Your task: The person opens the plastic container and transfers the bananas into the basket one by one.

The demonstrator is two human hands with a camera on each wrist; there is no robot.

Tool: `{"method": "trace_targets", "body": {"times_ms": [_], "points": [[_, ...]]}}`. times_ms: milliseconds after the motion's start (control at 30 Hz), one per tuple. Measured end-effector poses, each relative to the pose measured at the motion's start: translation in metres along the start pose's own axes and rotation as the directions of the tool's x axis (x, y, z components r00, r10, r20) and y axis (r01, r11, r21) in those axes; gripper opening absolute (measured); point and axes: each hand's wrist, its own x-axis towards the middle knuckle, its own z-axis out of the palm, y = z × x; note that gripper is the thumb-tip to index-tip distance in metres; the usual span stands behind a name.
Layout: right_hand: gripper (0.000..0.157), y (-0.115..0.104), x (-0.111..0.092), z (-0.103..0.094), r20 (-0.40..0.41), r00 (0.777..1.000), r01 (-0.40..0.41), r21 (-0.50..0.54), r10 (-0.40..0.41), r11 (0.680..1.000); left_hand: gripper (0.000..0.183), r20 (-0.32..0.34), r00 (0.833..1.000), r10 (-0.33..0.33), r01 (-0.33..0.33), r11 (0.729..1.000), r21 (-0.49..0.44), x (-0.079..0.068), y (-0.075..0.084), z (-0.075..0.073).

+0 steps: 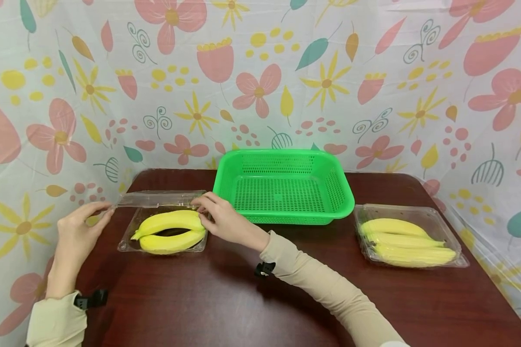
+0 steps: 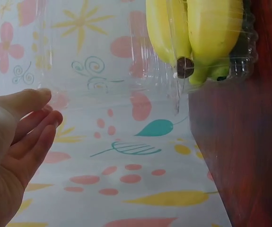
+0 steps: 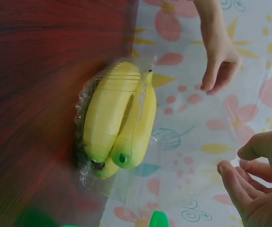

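Note:
On the left of the table stands a clear plastic clamshell container (image 1: pixel 126 241) with its lid (image 1: pixel 156 198) raised at the back. Yellow bananas (image 1: pixel 169 222) lie inside it; their green and dark ends show in the right wrist view. My left hand (image 1: pixel 80 231) pinches the lid's left corner between thumb and fingertips. At the lid's opposite corner, my right hand (image 1: pixel 226 219) pinches the edge, its forearm reaching across from the right. The right wrist view shows both hands, the left (image 3: pixel 221 61) and the right (image 3: pixel 256 177), at the lid's corners.
A green plastic basket (image 1: pixel 349 205) with perforated sides stands at the back middle, just right of my right hand. Farther right sits another clear clamshell container (image 1: pixel 449 231), closed over several bananas (image 1: pixel 408 243). A flower-patterned cloth (image 1: pixel 286 130) hangs behind the brown table (image 1: pixel 226 299).

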Motion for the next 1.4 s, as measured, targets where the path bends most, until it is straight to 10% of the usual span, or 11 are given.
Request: {"method": "trace_targets", "body": {"times_ms": [333,933,1400], "points": [[0.060,0.003,0.002,-0.002,-0.048,0.998,-0.040,0.007,0.040,0.999,0.039,-0.027,0.998,-0.061,0.061,0.998,0.004,0.007,-0.002,0.013],[0.079,0.007,0.010,-0.009,0.156,0.979,-0.110,-0.125,0.129,0.986,0.038,-0.065,0.991,-0.119,0.119,0.993,0.005,0.021,-0.005,0.030],[0.086,0.013,0.031,-0.016,0.258,0.934,-0.227,-0.112,0.249,0.968,0.059,0.164,0.955,-0.247,0.256,0.966,-0.036,0.037,-0.004,0.040]]}}
